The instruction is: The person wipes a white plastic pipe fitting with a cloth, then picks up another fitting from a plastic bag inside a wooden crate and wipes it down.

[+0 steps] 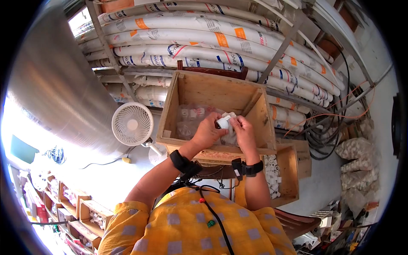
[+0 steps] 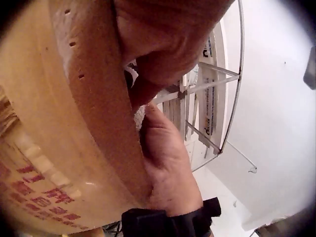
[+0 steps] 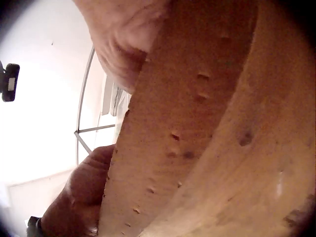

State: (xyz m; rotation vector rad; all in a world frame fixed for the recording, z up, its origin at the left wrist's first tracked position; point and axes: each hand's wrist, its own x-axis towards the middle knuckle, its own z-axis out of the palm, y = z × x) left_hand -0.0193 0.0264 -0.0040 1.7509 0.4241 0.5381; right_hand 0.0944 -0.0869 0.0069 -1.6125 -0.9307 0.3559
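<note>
In the head view a white cylindrical fitting (image 1: 223, 123) with a dark opening is gripped by the left hand (image 1: 208, 131), above the front part of a wooden box (image 1: 216, 80). The right hand (image 1: 245, 132) pinches whitish, crumpled plastic (image 1: 232, 115) against the fitting's right side. Clear plastic bags (image 1: 191, 121) with white pieces lie inside the box. In the left wrist view the left hand (image 2: 165, 34) and right hand (image 2: 165, 153) meet behind the box's wall (image 2: 94, 89). The box wall (image 3: 173, 128) hides most fingers in the right wrist view.
A white fan (image 1: 132, 120) stands left of the box. At lower right is a smaller wooden box (image 1: 287, 174) of white fittings (image 1: 272, 172). Wrapped white pipes (image 1: 191, 38) fill the rack behind. Black hoses (image 1: 323, 140) and stacked bags (image 1: 357, 165) are at the right.
</note>
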